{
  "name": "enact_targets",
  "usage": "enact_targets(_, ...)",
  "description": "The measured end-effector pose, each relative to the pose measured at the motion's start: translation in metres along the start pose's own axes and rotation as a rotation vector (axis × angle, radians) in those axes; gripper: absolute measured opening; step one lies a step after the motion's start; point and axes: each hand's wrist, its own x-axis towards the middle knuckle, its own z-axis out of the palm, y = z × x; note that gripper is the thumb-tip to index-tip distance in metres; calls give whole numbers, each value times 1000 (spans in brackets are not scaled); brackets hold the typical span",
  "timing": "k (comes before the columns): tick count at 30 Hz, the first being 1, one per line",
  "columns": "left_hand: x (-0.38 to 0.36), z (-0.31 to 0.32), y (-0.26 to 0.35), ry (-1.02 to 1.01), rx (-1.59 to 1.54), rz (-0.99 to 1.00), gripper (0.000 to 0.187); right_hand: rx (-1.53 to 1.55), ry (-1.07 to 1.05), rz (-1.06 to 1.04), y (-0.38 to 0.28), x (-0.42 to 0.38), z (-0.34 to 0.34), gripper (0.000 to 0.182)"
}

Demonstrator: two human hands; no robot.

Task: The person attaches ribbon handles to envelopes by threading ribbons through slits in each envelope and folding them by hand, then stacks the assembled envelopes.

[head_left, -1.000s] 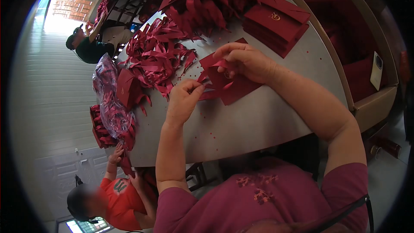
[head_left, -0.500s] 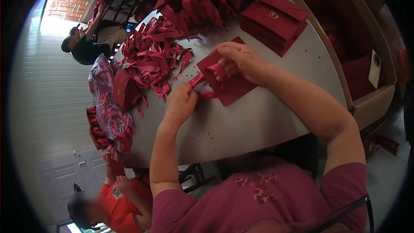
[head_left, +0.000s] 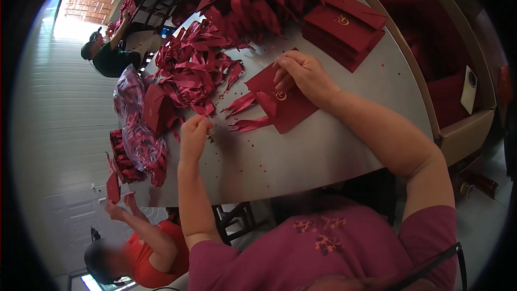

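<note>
A flat dark-red paper bag (head_left: 299, 110) with a gold emblem lies on the grey table, its red ribbon ends (head_left: 251, 124) stretching left across the tabletop. Over the bag's upper part is my right hand (head_left: 307, 78), fingers curled inward; whatever is between them is hidden. My left hand (head_left: 195, 132) is apart from the bag, closed with thumb against fingers, beside the near edge of a heap of red ribbons (head_left: 188, 70). Its contents, if any, cannot be made out. Small red dots lie scattered between the heap and the bag.
Stacked red bags (head_left: 344, 27) stand at the back right, beside a cardboard box (head_left: 468, 132) with a phone (head_left: 469, 90) on its edge. Clear plastic wrap (head_left: 132, 118) covers ribboned bags at left. A person in red (head_left: 156, 250) handles a red piece; another person (head_left: 110, 59) sits farther off.
My left hand has let go of the ribbons and moved left. The ribbon loop has left my right fingers, and the bag's gold emblem now shows. The person in red has moved their piece left.
</note>
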Motion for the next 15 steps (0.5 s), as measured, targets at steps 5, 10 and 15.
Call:
enact_targets(5,4,15,39,262,-23,104,15,83,24,31,3,2,3,27)
enact_targets(10,43,73,83,114,207,623,42,51,-44,-1,3,0,1,26)
enact_targets(15,59,80,108,-119,208,268,41,37,-88,19,-7,-5,1,23)
